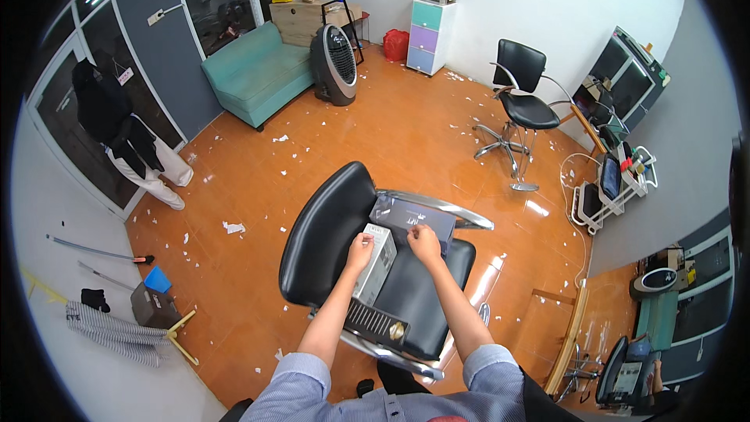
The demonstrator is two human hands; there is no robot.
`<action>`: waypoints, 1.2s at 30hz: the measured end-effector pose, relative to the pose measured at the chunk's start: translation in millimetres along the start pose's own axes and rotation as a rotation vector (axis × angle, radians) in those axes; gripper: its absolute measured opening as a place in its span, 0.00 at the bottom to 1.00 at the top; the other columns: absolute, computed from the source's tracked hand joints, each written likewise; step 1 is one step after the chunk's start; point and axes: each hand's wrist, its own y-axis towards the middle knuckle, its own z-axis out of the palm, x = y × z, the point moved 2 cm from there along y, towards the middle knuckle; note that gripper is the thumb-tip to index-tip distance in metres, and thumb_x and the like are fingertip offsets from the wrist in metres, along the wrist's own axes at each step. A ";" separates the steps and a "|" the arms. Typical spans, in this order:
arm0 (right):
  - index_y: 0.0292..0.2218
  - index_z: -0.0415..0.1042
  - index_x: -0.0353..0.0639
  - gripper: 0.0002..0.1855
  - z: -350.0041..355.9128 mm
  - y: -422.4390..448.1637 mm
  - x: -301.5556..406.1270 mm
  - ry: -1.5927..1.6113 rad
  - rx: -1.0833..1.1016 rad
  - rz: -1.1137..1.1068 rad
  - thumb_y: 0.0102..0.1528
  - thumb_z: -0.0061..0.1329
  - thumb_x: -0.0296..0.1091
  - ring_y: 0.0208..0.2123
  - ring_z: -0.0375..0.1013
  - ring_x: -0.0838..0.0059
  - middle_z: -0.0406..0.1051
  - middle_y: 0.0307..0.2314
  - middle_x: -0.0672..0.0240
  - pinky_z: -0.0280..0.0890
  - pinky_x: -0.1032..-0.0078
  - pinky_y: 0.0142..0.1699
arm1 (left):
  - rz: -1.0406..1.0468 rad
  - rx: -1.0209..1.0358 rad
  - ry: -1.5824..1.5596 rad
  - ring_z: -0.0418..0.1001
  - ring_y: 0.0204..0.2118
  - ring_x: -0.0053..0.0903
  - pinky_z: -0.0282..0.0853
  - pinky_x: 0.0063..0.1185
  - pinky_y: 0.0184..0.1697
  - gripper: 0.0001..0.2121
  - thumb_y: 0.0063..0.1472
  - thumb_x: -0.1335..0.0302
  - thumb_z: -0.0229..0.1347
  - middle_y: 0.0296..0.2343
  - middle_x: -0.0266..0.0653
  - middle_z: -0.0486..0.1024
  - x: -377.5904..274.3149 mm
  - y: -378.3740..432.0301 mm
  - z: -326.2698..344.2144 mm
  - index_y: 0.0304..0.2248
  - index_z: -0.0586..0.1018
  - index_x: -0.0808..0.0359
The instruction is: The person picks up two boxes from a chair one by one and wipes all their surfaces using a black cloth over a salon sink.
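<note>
Before me stands a black salon chair (328,240) with chrome armrests. On its seat lie a long white-and-grey printed box (378,266), a dark blue-grey box (413,217) by the far armrest, and a dark flat box with a striped pattern (375,322) by the near armrest. My left hand (360,252) is at the upper end of the white-and-grey box, its fingers bent; whether it grips the box is unclear. My right hand (424,242) is over the near side of the blue-grey box, fingers curled together; whether they hold anything is not clear.
White paper scraps (234,227) litter the orange tiled floor. A second black chair (527,94) and a white trolley (615,193) are at the right. A teal sofa (263,76) and an air cooler (337,64) stand at the back left. A person in black (111,111) stands by the door.
</note>
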 end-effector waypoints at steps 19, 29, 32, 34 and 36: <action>0.63 0.41 0.52 0.63 66.3 113.8 -48.9 -0.739 0.539 -0.278 0.34 0.59 0.66 0.61 0.48 0.59 0.51 0.58 0.60 0.45 0.40 0.58 | -0.058 0.081 0.522 0.64 0.51 0.40 0.63 0.35 0.51 0.27 0.51 0.68 0.62 0.48 0.40 0.65 6.1 107.5 51.2 0.49 0.65 0.62; 0.63 0.43 0.63 0.58 31.8 74.9 -73.2 -0.611 0.367 -0.209 0.36 0.61 0.57 0.57 0.53 0.55 0.52 0.54 0.56 0.54 0.49 0.52 | -0.099 0.115 0.508 0.65 0.51 0.39 0.62 0.37 0.51 0.27 0.55 0.57 0.57 0.48 0.40 0.68 -5.4 95.1 56.4 0.50 0.65 0.62; 0.62 0.43 0.65 0.58 4.1 59.7 -81.8 -0.570 0.318 -0.174 0.36 0.62 0.55 0.55 0.55 0.53 0.52 0.54 0.54 0.55 0.52 0.51 | -0.111 0.039 0.412 0.66 0.51 0.39 0.63 0.36 0.50 0.24 0.59 0.57 0.53 0.46 0.42 0.70 -5.2 82.6 63.3 0.48 0.66 0.64; 0.62 0.46 0.64 0.57 -25.5 44.3 -76.9 -0.536 0.240 -0.147 0.34 0.63 0.54 0.53 0.57 0.52 0.54 0.53 0.54 0.57 0.54 0.50 | -0.107 -0.045 0.268 0.66 0.51 0.38 0.63 0.33 0.50 0.22 0.61 0.58 0.51 0.45 0.45 0.71 -9.6 73.6 69.6 0.47 0.67 0.67; 0.61 0.49 0.63 0.56 -60.1 29.5 -63.5 -0.438 0.188 -0.114 0.33 0.63 0.54 0.52 0.58 0.53 0.55 0.52 0.55 0.57 0.54 0.50 | -0.130 -0.082 0.001 0.67 0.49 0.36 0.63 0.30 0.50 0.21 0.63 0.59 0.49 0.44 0.48 0.71 -12.8 61.7 74.7 0.47 0.67 0.68</action>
